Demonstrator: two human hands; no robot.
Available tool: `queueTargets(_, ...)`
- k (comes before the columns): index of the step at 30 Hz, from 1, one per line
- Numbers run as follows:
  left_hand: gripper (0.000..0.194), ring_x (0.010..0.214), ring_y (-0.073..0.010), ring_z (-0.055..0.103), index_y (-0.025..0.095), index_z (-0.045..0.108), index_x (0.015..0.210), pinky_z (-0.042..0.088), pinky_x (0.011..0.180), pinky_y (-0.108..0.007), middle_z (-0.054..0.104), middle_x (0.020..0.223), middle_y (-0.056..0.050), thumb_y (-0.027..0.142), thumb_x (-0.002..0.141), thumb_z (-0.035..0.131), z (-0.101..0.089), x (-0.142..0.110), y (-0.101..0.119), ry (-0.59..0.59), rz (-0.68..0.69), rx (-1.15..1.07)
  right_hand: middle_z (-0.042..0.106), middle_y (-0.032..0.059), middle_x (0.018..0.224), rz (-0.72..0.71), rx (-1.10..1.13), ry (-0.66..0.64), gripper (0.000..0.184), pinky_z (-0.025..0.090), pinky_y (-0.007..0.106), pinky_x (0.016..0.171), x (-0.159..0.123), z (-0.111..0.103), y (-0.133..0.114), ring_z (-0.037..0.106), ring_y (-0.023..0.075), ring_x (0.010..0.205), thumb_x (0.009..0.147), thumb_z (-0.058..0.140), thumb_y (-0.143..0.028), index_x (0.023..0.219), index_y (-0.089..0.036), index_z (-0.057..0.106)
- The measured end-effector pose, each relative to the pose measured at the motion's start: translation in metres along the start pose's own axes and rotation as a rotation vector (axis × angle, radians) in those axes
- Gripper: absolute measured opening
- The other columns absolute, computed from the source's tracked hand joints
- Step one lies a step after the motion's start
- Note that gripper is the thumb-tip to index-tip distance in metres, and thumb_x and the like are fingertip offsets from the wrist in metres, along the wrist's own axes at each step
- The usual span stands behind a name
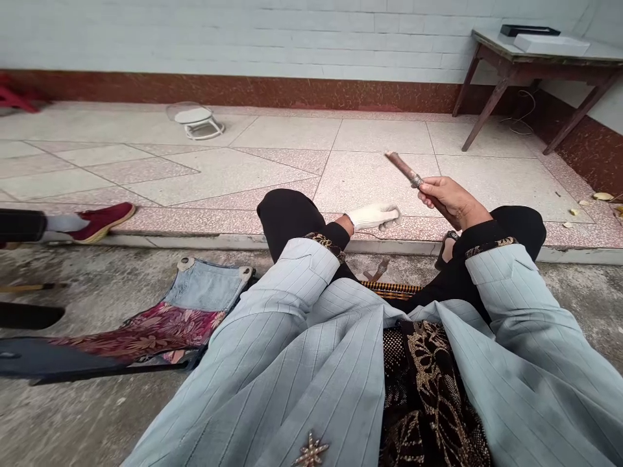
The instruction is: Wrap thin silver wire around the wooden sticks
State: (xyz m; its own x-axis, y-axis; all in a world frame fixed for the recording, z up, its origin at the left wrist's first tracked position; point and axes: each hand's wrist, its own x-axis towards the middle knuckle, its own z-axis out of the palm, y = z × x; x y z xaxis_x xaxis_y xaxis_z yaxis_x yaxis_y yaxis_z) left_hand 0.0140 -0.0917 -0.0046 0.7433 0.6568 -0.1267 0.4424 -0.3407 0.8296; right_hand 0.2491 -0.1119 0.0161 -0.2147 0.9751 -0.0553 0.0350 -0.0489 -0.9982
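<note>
My right hand (452,200) is bare and closed around a reddish-brown stick-like tool with a metal band (405,170), which points up and to the left over the tiled floor. My left hand (376,216) wears a white glove and rests on my left knee in black trousers, fingers curled with nothing visible in them. Both arms are in pale blue striped sleeves. I sit low, knees apart, with a patterned black and gold cloth over my lap.
A wooden table (535,65) stands at the back right against the wall. A small white stool (197,122) sits at the back left. Another person's red shoe (100,220) reaches in from the left. Folded denim and floral cloth (180,311) lies left of me.
</note>
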Motion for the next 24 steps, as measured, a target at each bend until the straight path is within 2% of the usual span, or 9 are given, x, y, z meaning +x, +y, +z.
queueTargets(3, 0.021, 0.059, -0.0129, 0.052, 0.017, 0.067, 0.084, 0.044, 0.057, -0.027, 0.058, 0.064, -0.004, 0.033, 0.088, 0.054, 0.004, 0.001, 0.000, -0.043, 0.012, -0.013, 0.054, -0.0011, 0.063, 0.025, -0.077, 0.247, 0.021, 0.034, 0.021, 0.045, 0.012, -0.005, 0.005, 0.044, 0.0079, 0.049, 0.088, 0.067, -0.032, 0.094, -0.012, 0.063)
queueTargets(5, 0.019, 0.058, -0.0130, 0.050, 0.017, 0.067, 0.082, 0.042, 0.056, -0.026, 0.057, 0.061, -0.003, 0.032, 0.086, 0.056, 0.005, 0.001, -0.002, -0.079, 0.024, -0.010, 0.055, 0.0003, 0.064, 0.066, -0.322, 0.357, 0.017, 0.035, 0.023, 0.048, 0.018, -0.008, 0.011, 0.045, 0.0089, 0.050, 0.090, 0.064, -0.028, 0.093, -0.012, 0.065)
queueTargets(7, 0.018, 0.057, -0.0126, 0.049, 0.016, 0.068, 0.081, 0.040, 0.055, -0.025, 0.056, 0.059, -0.003, 0.032, 0.084, 0.058, 0.005, 0.001, -0.005, -0.088, 0.033, 0.005, 0.062, 0.0048, 0.069, 0.099, -0.687, 0.388, 0.019, 0.038, 0.027, 0.054, 0.021, -0.009, 0.016, 0.051, 0.0124, 0.056, 0.090, 0.063, -0.028, 0.097, -0.011, 0.070)
queueTargets(10, 0.019, 0.055, -0.0116, 0.047, 0.015, 0.068, 0.081, 0.038, 0.055, -0.025, 0.056, 0.059, -0.002, 0.033, 0.082, 0.060, 0.005, 0.004, -0.010, -0.074, 0.040, 0.024, 0.070, 0.0141, 0.091, 0.121, -1.168, 0.282, 0.029, 0.040, 0.032, 0.066, 0.023, -0.005, 0.023, 0.062, 0.0222, 0.079, 0.090, 0.060, -0.032, 0.107, -0.012, 0.073)
queueTargets(13, 0.021, 0.054, -0.0104, 0.046, 0.015, 0.067, 0.083, 0.037, 0.054, -0.024, 0.055, 0.061, -0.001, 0.034, 0.083, 0.058, 0.000, 0.008, -0.013, -0.059, 0.047, 0.032, 0.070, 0.0168, 0.099, 0.244, -1.351, -0.005, 0.028, 0.040, 0.033, 0.067, 0.021, 0.000, 0.025, 0.063, 0.0250, 0.084, 0.089, 0.060, -0.029, 0.106, -0.012, 0.075)
queueTargets(16, 0.021, 0.053, -0.0097, 0.045, 0.015, 0.067, 0.082, 0.036, 0.054, -0.024, 0.055, 0.062, 0.000, 0.033, 0.084, 0.056, -0.008, 0.009, -0.013, 0.021, 0.066, 0.069, 0.067, 0.0075, 0.074, 0.386, -1.176, -0.404, 0.021, 0.039, 0.029, 0.060, 0.014, -0.001, 0.020, 0.057, 0.0160, 0.063, 0.084, 0.067, -0.028, 0.095, -0.014, 0.076)
queueTargets(19, 0.021, 0.056, -0.0101, 0.047, 0.014, 0.067, 0.081, 0.037, 0.057, -0.025, 0.058, 0.064, -0.001, 0.032, 0.083, 0.057, -0.012, 0.010, -0.012, 0.063, 0.078, 0.079, 0.059, -0.0004, 0.063, 0.342, -0.734, -0.777, 0.028, 0.037, 0.025, 0.056, 0.001, -0.007, 0.009, 0.047, 0.0094, 0.054, 0.081, 0.072, -0.037, 0.095, -0.013, 0.074)
queueTargets(21, 0.025, 0.060, -0.0111, 0.051, 0.014, 0.067, 0.086, 0.040, 0.059, -0.025, 0.061, 0.068, -0.003, 0.035, 0.086, 0.055, -0.010, 0.011, -0.012, 0.068, 0.084, 0.063, 0.058, -0.0016, 0.065, 0.180, -0.440, -0.788, 0.032, 0.036, 0.023, 0.055, -0.008, -0.010, 0.000, 0.044, 0.0073, 0.055, 0.080, 0.075, -0.040, 0.094, -0.011, 0.073)
queueTargets(24, 0.030, 0.066, -0.0138, 0.057, 0.015, 0.069, 0.091, 0.044, 0.063, -0.028, 0.064, 0.073, -0.007, 0.039, 0.091, 0.050, -0.004, 0.011, -0.016, 0.058, 0.074, 0.038, 0.057, -0.0018, 0.067, -0.055, -0.145, -0.536, 0.033, 0.034, 0.021, 0.052, -0.015, -0.010, -0.009, 0.043, 0.0060, 0.056, 0.082, 0.075, -0.039, 0.098, -0.011, 0.070)
